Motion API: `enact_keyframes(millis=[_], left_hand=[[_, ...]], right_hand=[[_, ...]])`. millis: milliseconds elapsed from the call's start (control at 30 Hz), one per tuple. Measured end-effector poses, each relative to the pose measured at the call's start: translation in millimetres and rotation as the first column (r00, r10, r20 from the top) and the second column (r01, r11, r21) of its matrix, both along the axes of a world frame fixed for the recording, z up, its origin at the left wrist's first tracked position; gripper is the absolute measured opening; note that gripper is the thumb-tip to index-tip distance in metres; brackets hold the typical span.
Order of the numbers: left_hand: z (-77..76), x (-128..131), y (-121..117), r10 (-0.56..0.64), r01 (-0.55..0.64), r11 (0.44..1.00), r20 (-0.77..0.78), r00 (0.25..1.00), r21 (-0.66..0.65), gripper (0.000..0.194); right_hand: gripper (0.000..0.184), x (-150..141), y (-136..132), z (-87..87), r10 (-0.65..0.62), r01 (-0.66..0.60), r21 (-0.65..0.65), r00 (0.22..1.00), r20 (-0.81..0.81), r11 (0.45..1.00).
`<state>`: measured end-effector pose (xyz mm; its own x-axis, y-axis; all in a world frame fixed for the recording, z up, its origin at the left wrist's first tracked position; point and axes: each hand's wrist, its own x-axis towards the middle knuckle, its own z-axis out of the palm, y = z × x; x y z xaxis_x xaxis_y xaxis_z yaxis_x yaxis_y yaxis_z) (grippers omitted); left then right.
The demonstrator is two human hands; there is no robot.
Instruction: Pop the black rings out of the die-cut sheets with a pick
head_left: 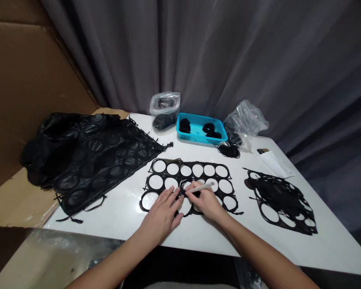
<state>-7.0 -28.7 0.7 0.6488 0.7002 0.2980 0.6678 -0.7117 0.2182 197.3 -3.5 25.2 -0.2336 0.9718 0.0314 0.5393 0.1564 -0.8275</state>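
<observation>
A black rubber sheet (pixel 174 175) with rows of round cut-out holes lies flat on the white table before me. My left hand (pixel 162 212) rests on its lower left part, palm down with fingers spread. In my right hand (pixel 205 200) is a slim, pale, pen-shaped tool (pixel 201 187), gripped between thumb and fingers, its lower end near the middle of the sheet. Thin black rings (pixel 183 185) lie around that spot. Whether the tool's tip touches the rubber is hidden by my fingers.
Left lies a heap of similar black perforated sheets (pixel 93 156); right, a smaller stack (pixel 281 196). At the back stand a blue basket (pixel 201 139) with black ring bundles, a clear bag (pixel 165 108) and another plastic bag (pixel 245 118). Loose rings (pixel 229 151) and white paper (pixel 275 163) lie nearby.
</observation>
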Motion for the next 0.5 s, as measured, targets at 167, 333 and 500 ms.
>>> enact_keyframes(millis=[167, 333, 500], left_hand=[[1.4, 0, -1, 0.007, -0.007, 1.0, -0.017, 1.0, -0.002, 0.05], [0.3, 0, -1, 0.01, -0.01, 1.0, -0.022, 1.0, -0.011, 0.051], [-1.0, 1, -1, 0.031, -0.032, 0.999, -0.029, 0.999, -0.023, 0.048]], right_hand=[[0.017, 0, 0, -2.6, 0.011, -0.012, 0.053, 1.0, 0.016, 0.999], [0.015, -1, -9, -6.1, 0.032, -0.058, 0.224, 0.992, 0.119, 0.973], [0.014, -1, -13, -4.5, 0.154, -0.344, 0.398, 0.887, 0.436, 0.851]])
